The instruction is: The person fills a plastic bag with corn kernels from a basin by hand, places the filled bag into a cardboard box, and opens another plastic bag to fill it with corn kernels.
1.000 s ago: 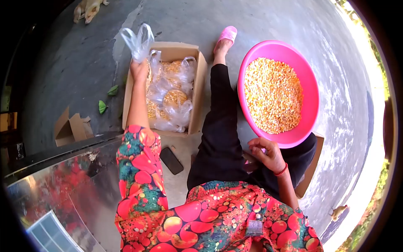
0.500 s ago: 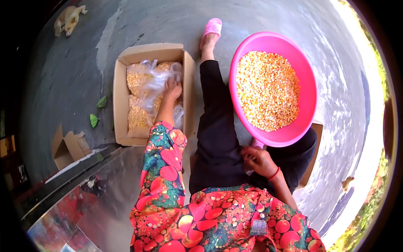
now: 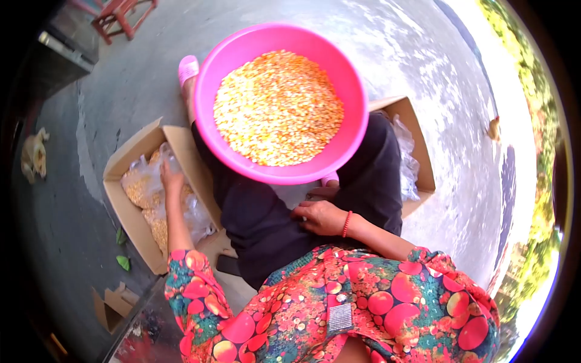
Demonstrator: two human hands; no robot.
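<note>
My left hand point(image 3: 172, 178) reaches into a cardboard box point(image 3: 134, 233) on my left, its fingers closed on the clear plastic bag point(image 3: 167, 156) at the top. Bags of yellow corn kernels point(image 3: 138, 187) lie beneath it; the fingertips are partly hidden. My right hand point(image 3: 321, 218), with a red bracelet at the wrist, rests on my thigh, its fingers curled; what they hold, if anything, is hidden. Just beyond my knees is a large pink basin point(image 3: 357, 115) with loose corn kernels point(image 3: 278, 109) inside.
A second cardboard box point(image 3: 417, 130) with clear plastic bags point(image 3: 405, 157) stands right of my leg. A dog point(image 3: 34, 155) lies at far left. A red stool point(image 3: 124, 18) stands at the back. A torn carton point(image 3: 115, 305) and green leaves point(image 3: 123, 262) lie at lower left.
My view has turned right, so the basin and left box appear farther left. My left hand stays among the bags, and my right hand remains on my lap. The second box shows more fully.
</note>
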